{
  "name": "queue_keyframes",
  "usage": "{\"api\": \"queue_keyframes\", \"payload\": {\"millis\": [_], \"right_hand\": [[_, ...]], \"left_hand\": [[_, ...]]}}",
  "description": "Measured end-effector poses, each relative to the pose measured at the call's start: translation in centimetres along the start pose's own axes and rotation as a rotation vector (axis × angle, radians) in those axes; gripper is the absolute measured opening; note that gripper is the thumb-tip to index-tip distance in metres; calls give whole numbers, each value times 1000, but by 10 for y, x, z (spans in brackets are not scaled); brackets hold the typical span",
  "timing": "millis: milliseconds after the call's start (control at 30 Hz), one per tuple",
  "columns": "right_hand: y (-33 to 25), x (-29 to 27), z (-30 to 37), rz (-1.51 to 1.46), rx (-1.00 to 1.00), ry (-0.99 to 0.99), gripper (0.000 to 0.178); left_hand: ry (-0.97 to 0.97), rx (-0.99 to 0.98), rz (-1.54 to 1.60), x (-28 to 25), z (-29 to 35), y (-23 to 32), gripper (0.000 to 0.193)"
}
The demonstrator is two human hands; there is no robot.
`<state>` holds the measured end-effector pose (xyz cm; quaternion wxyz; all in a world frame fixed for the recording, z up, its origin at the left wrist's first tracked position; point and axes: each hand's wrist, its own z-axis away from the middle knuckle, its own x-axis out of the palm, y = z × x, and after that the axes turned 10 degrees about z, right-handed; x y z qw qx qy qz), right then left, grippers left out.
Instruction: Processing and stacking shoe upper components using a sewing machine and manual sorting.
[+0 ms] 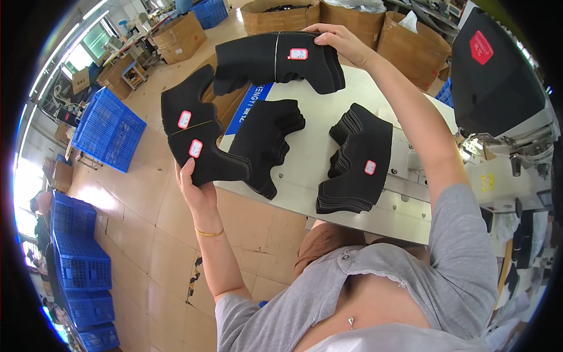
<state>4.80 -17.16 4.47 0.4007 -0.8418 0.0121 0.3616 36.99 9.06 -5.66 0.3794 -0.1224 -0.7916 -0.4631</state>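
My left hand (pixel 198 190) grips the lower edge of a bundle of black cut fabric pieces (pixel 226 167), thumb on top near a white label with a pink border. This bundle extends past the table's left edge, and a tie crosses it. My right hand (pixel 346 44) holds the far right end of a second tied bundle of black pieces (pixel 252 58), thumb on top, other fingers partly hidden behind. Between them a stack of black pieces (pixel 264 126) lies on the white table (pixel 299 176). A labelled black stack (pixel 375 146) lies nearer my right side.
A sewing machine (pixel 498 76) with a dark head stands on the right. Cardboard boxes (pixel 281 20) line the far side. Blue plastic crates (pixel 108 129) stand at the left, with more stacked below. A tiled floor (pixel 146 252) stretches left of the table.
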Motion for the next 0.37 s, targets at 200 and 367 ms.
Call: {"api": "queue_keyframes", "payload": {"millis": [200,367], "right_hand": [[4,1,0,11,17,11,47],[2,1,2,-19,46,-15,47]], "left_hand": [[14,14,-4,1,-2,-1,52],[41,-6,11,-9,-2,-4,52]]}}
